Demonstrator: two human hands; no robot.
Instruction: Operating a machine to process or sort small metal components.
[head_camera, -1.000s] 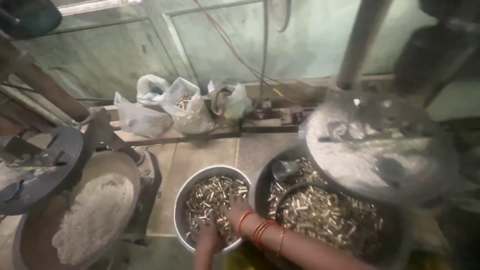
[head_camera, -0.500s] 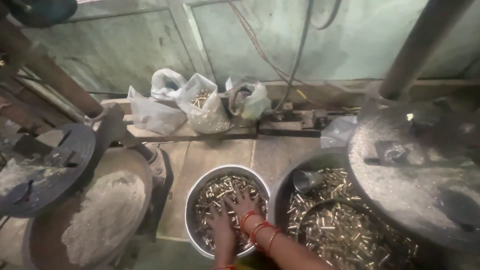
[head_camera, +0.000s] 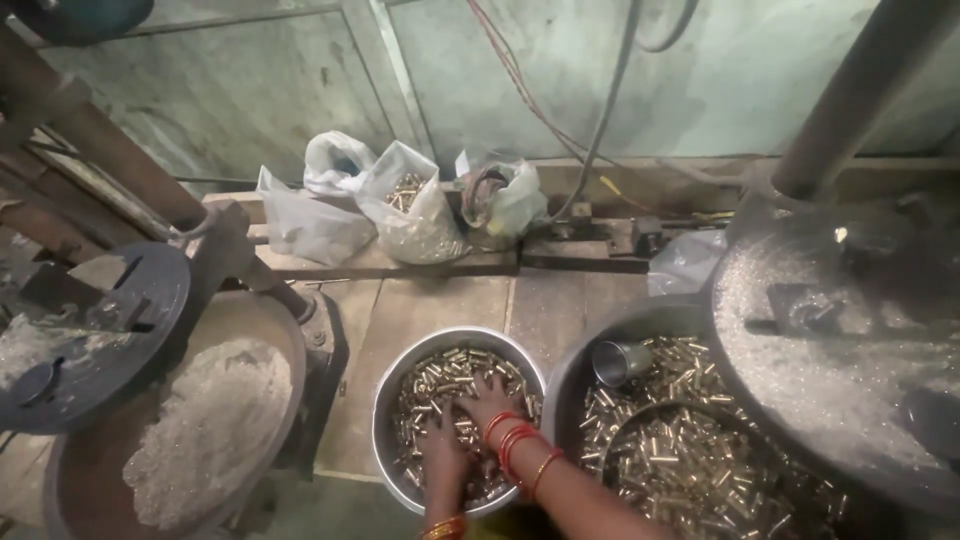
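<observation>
Hands first: your left hand (head_camera: 443, 447) and right hand (head_camera: 487, 400) lie spread, fingers loose, pressed into brass pieces (head_camera: 440, 375) inside the round steel bowl (head_camera: 392, 385). Nothing looks gripped yet. Bowl sits part full; big tub (head_camera: 575, 355) beside holds plenty more.

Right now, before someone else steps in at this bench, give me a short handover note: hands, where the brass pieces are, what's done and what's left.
Left hand: palm down, buried in the small brass pieces in the round metal bowl.
Right hand: spread flat on the same pile, beside the left. Whether either grips any cannot be told.
Large tub at right: full of the same pieces, a small metal cup on top.
Done: both containers loaded.
Left: the bowl's pile remains under both hands; the bags behind sit untouched.
</observation>
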